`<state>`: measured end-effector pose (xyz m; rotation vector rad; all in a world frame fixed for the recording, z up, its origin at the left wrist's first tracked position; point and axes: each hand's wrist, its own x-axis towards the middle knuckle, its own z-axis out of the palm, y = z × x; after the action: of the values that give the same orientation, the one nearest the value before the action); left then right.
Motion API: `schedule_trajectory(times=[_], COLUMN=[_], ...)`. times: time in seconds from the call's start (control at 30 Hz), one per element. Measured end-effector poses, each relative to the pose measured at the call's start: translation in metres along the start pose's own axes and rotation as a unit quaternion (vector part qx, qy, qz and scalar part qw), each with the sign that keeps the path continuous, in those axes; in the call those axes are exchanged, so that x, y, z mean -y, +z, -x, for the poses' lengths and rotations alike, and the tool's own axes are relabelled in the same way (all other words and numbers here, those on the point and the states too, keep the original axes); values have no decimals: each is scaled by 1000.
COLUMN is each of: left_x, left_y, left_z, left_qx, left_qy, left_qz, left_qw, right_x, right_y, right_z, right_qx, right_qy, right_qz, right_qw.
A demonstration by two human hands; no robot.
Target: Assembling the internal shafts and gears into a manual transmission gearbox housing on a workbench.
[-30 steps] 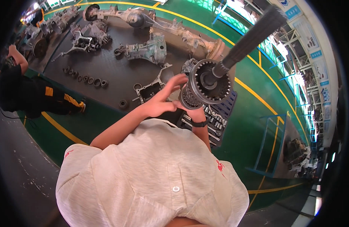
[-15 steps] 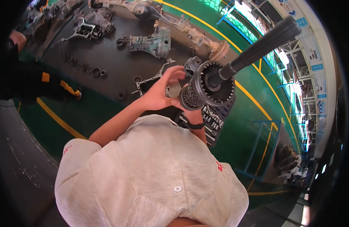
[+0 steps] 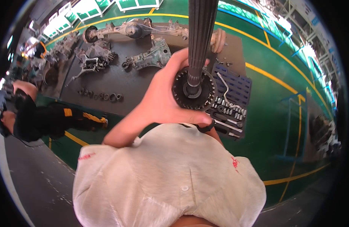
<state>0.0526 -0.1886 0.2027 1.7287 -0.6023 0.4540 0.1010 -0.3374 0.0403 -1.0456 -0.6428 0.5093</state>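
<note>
A splined shaft (image 3: 202,36) stands up toward me, out of a dark toothed gear ring (image 3: 177,92). My left hand (image 3: 161,90) is closed round this ring, the thumb along its near edge and the fingers curving over its far side. Of my right arm, only the wrist with a black band (image 3: 207,127) shows, below the ring. The right hand's fingers are hidden behind the gear and my left hand.
On the dark table (image 3: 133,85) are a toolbox with sockets (image 3: 235,92), a gearbox housing (image 3: 153,56), a metal casting (image 3: 89,62), a row of rings (image 3: 100,95) and a long axle (image 3: 134,29). A person in dark clothes (image 3: 46,119) is at left.
My left hand has gone from open beside the gear to closed round its ring. The shaft has swung from leaning right to nearly upright. The whole view has turned and shifted.
</note>
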Motion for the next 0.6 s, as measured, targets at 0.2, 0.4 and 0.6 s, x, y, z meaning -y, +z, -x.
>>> schedule_trajectory(times=[0.2, 0.4, 0.6], left_x=[37, 35, 35], left_y=[24, 40, 49], left_z=[26, 35, 38], left_qx=[-62, -145, -192], left_qy=[29, 7, 27], left_qz=[31, -5, -29], left_qw=[997, 989, 981], right_x=[-38, -40, -33], right_y=[-10, -11, -10], right_z=[9, 8, 6], right_qx=[13, 10, 52], right_qy=[-37, -45, -23], right_qz=[61, 51, 56], right_qw=[997, 998, 997])
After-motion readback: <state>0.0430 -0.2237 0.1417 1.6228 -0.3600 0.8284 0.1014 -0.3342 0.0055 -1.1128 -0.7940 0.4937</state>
